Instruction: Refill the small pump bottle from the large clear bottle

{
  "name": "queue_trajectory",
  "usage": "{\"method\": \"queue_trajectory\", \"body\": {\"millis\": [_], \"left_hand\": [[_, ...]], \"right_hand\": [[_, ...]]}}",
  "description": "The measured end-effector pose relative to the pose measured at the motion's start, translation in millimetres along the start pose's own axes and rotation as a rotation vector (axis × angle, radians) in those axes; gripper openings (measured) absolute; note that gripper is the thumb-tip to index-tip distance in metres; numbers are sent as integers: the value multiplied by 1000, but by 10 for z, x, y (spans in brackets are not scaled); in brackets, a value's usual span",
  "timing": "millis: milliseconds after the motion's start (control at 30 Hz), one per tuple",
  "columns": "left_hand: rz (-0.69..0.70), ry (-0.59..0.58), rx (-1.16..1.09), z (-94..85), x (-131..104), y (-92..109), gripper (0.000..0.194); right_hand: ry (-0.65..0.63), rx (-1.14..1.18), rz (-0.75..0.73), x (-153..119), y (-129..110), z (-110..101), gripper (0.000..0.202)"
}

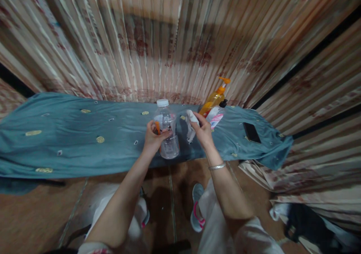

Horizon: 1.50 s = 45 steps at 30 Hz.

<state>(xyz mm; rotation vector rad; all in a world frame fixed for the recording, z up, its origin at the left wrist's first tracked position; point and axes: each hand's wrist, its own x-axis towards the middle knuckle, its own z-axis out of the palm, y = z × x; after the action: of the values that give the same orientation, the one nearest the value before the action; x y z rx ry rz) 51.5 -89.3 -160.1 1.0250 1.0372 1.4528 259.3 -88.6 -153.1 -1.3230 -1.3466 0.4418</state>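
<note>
A clear plastic bottle with a white cap (170, 147) stands near the front edge of the cloth-covered table. My left hand (154, 135) grips its left side, thumb across the front by an orange-and-white label. To the right, my right hand (202, 129) pinches a crumpled white cloth or tissue (190, 124), which hangs apart from the bottle. Just behind my right hand are an amber pump bottle with an orange top (212, 101) and a clear bottle with a black cap and pink label (216, 115).
The table has a blue-green patterned cloth (73, 133). A black phone (252, 132) lies at its right. Pleated curtains (158, 40) hang behind and to the right. Dark and white fabric (310, 224) lies low at the right. Slippered feet show below.
</note>
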Motion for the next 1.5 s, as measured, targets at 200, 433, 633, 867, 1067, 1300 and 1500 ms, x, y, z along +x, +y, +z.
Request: {"method": "queue_trajectory", "body": {"millis": [200,433,633,867,1067,1300,1500], "left_hand": [[-63,-75,11,197,-136,-14,77],[-243,-244,-243,220,-324,4,50],[-280,-190,-283,212,-333,-98,50],[-253,-95,-253,204,-288,-149,55],[-176,-125,-150,216,-342,-85,66],[-446,-333,-371,217,-495,-32,56],[-398,-140,-394,240,-427,-88,58]], "right_hand": [[-56,95,-206,-127,-444,75,45],[-127,439,275,-38,-310,18,45],[-120,529,378,-86,-261,-5,52],[-74,312,146,-209,-218,83,55],[-91,326,105,-236,-280,116,58],[-135,558,506,-150,-227,41,58],[-95,432,280,-216,-207,93,56]]}}
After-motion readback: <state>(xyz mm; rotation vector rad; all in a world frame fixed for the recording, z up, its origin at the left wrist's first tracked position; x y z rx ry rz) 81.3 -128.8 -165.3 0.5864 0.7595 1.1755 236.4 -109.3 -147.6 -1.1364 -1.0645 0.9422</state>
